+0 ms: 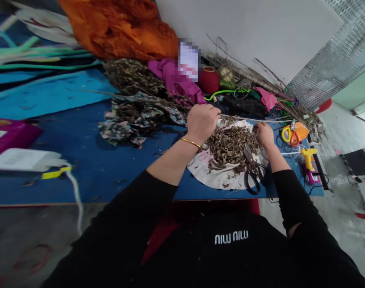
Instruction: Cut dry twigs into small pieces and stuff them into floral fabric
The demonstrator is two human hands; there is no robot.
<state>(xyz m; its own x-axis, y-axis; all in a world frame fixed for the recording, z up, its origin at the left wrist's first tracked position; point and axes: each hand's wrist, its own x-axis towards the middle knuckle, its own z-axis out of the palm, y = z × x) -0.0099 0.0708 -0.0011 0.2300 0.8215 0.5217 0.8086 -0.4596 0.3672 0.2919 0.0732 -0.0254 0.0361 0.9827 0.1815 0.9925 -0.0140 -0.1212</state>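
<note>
My left hand (202, 122), with a gold bangle at the wrist, is closed around a thin dry twig (134, 96). The twig stretches out to the left, and a thin pale length continues to the right of the fist. Below lies a heap of dried leaves (230, 146) on a round white cloth (211, 180). My right hand (264, 134) is at the heap's far right edge, its fingers curled and pressed together; what they pinch, if anything, is hidden. Black-handled scissors (252, 170) rest partly open on the heap's right side.
A floral cloth bundle (131, 120) lies to the left, near orange fabric (119, 28) and blue sheets (56, 92). At right are yellow-and-red-handled scissors (290, 137) and a yellow glue gun (308, 157) with a cord. Branches (248, 76) line the wall. The blue table's (110, 192) front edge is close to my body.
</note>
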